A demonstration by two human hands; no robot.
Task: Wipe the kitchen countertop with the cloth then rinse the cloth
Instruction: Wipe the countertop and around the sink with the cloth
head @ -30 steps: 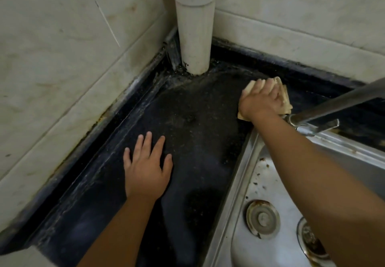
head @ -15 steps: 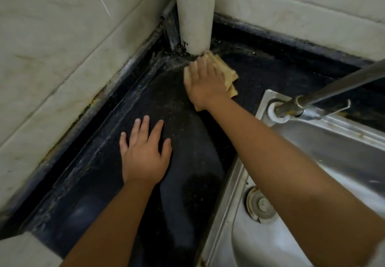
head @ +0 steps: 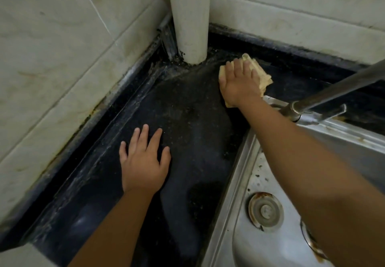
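Observation:
A crumpled yellow cloth lies on the black countertop, just right of the white pipe's base. My right hand presses flat on the cloth and covers most of it; only its far and right edges show. My left hand rests palm down on the countertop nearer to me, fingers spread, holding nothing. The countertop is dark and speckled with a wet sheen.
A white vertical pipe stands in the tiled corner. A steel sink with a drain plug fills the lower right. The metal tap slants across above my right forearm. Grimy tiled walls border the countertop.
My right hand slid the cloth from near the tap leftward to the pipe's base, then back to the right a little. My left hand stayed flat on the countertop.

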